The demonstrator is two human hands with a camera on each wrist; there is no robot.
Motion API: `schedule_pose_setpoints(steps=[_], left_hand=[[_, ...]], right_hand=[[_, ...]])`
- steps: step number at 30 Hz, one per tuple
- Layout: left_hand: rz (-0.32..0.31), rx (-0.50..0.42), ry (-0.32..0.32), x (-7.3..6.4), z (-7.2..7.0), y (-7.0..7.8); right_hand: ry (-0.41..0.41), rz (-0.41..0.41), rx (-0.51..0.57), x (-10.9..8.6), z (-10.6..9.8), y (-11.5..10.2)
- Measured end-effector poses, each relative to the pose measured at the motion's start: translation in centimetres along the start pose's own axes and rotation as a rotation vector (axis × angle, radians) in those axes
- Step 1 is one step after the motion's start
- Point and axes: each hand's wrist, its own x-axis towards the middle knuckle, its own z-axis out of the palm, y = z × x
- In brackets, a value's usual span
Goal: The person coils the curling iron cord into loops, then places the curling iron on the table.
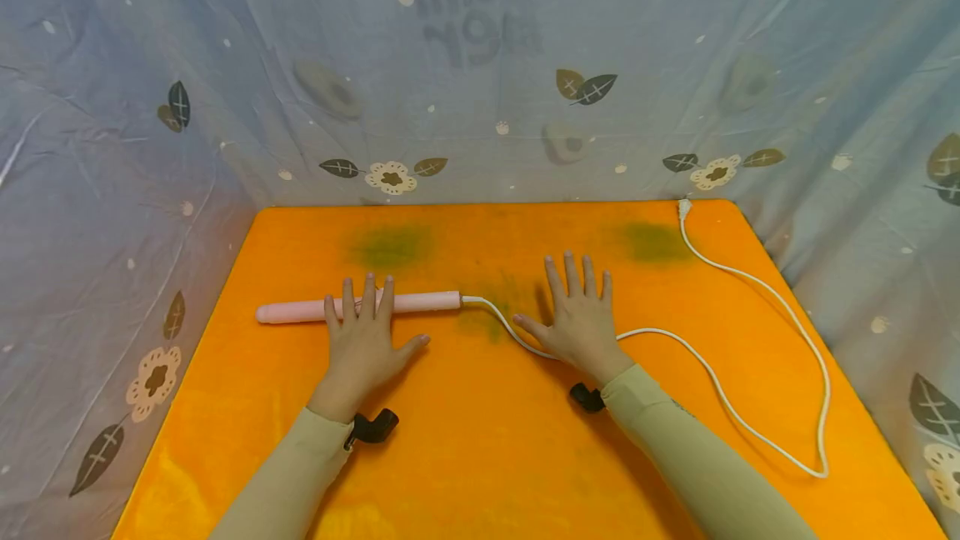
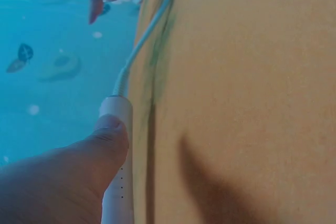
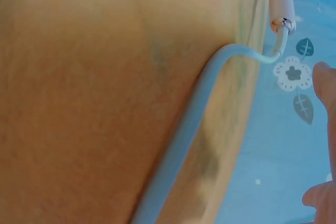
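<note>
A slim pink hair iron (image 1: 427,301) lies crosswise on the table, its rounded tip to the left and its white cord (image 1: 827,390) leaving the right end. My left hand (image 1: 362,350) is spread flat, palm down, with its fingers across the iron's middle and the thumb out to the side. In the left wrist view a row of small dots shows on the iron's handle (image 2: 119,208), past the thumb. My right hand (image 1: 583,327) is spread over the cord, fingers straight. Part of the cord is hidden under that hand; the right wrist view shows the cord (image 3: 184,129) running towards the iron.
The table (image 1: 480,457) has an orange cover with greenish smudges. Patterned grey-blue curtains (image 1: 480,107) hang at the back and both sides. The cord loops along the right side up to its white plug (image 1: 684,208) by the back edge. Black wrist cameras (image 1: 375,426) sit at both cuffs.
</note>
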Motion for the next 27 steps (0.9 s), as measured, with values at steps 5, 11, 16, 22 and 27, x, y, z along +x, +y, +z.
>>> schedule_pose_setpoints(steps=[5,11,16,22,27], left_hand=[[0.012,-0.004,0.004,0.01,0.15,0.0],[0.012,-0.017,0.001,0.0,0.02,-0.22],[0.019,-0.02,-0.006,0.08,-0.06,-0.36],[0.023,-0.028,-0.013,0.21,0.04,-0.4],[0.023,-0.033,-0.019,0.37,0.16,-0.45]], right_hand=[[-0.03,0.014,-0.004,-0.06,-0.09,0.08],[-0.045,0.003,0.013,-0.17,-0.18,-0.14],[-0.039,-0.003,0.019,-0.26,-0.12,-0.41],[-0.056,0.001,0.021,-0.29,-0.06,-0.62],[-0.064,0.004,0.029,-0.22,-0.06,-0.91]])
